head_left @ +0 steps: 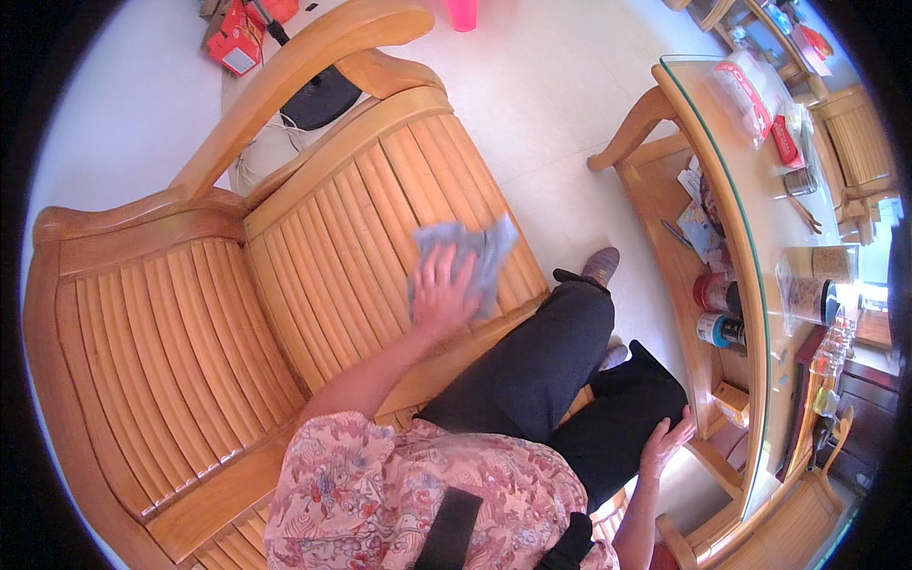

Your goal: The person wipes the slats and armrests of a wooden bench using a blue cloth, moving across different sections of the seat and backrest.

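My left hand [445,288] presses a grey-blue cloth [495,246] against the slatted seat [356,235] of a wooden bench. Its fingers lie spread over the cloth, and the cloth's far corner looks blurred and lifted. The bench's slatted backrest [178,370] rises on the left, and a curved armrest [285,107] stands at the far end. My right hand [667,442] rests on the side of my right knee in dark trousers [627,427], holding nothing, with the thumb apart from the fingers.
A glass-topped wooden table [759,342] stands to my right, with a plastic bag [744,96], jars [812,299] and a tea tray [805,399] on top. Its lower shelf holds papers [702,228] and containers [712,329]. Beyond the armrest are a black round base [324,100] and a red box [235,50].
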Action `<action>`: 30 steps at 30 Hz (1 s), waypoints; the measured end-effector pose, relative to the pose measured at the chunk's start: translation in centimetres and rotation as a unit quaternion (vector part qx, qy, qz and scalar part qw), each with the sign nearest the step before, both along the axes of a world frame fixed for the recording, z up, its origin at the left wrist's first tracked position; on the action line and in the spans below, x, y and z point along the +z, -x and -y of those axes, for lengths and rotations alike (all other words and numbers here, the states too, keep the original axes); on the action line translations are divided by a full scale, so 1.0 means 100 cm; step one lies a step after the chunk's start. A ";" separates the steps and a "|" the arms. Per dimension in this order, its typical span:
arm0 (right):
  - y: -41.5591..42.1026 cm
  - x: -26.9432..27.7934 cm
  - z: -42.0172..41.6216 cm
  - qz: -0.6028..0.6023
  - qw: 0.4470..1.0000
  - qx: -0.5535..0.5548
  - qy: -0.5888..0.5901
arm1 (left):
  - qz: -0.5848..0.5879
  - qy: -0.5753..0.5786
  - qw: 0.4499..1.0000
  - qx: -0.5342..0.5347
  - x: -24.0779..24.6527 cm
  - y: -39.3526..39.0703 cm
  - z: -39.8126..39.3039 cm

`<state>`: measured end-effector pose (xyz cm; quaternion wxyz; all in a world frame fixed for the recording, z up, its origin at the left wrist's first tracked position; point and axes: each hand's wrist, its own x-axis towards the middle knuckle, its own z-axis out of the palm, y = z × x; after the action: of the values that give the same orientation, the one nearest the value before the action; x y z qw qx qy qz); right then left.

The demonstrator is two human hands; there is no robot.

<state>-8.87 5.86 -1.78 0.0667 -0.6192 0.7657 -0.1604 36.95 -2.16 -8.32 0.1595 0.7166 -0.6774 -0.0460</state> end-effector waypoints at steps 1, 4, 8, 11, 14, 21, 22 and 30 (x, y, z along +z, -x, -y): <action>0.005 -0.001 0.001 -0.012 1.000 0.011 -0.010 | -0.011 0.000 1.000 -0.013 -0.006 0.006 -0.023; 0.001 0.008 0.023 0.026 0.995 -0.040 -0.085 | -0.008 -0.021 0.997 -0.074 -0.006 0.011 -0.065; -0.008 0.009 0.032 -0.009 0.995 -0.030 -0.090 | -0.008 0.027 0.987 -0.158 -0.009 -0.014 -0.051; -0.009 0.005 0.032 -0.032 0.996 -0.033 -0.082 | 0.005 0.038 0.981 -0.191 -0.013 -0.046 -0.015; -0.018 0.009 0.034 -0.027 0.995 -0.047 -0.085 | 0.036 0.041 0.988 -0.146 -0.013 -0.083 0.033; -0.012 0.005 0.034 -0.048 0.992 -0.058 -0.104 | 0.084 0.058 0.995 0.015 -0.021 -0.155 0.134; -0.011 0.003 0.034 -0.056 0.992 -0.053 -0.101 | 0.095 0.067 0.993 0.032 -0.021 -0.161 0.143; -0.019 0.004 0.040 -0.052 0.992 -0.054 -0.106 | 0.094 0.050 0.987 0.122 -0.024 -0.163 0.160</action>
<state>-6.97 1.85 -1.42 0.0829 -0.5738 0.8133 -0.0496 53.22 -18.13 -10.76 0.1349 0.7864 -0.5982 0.0750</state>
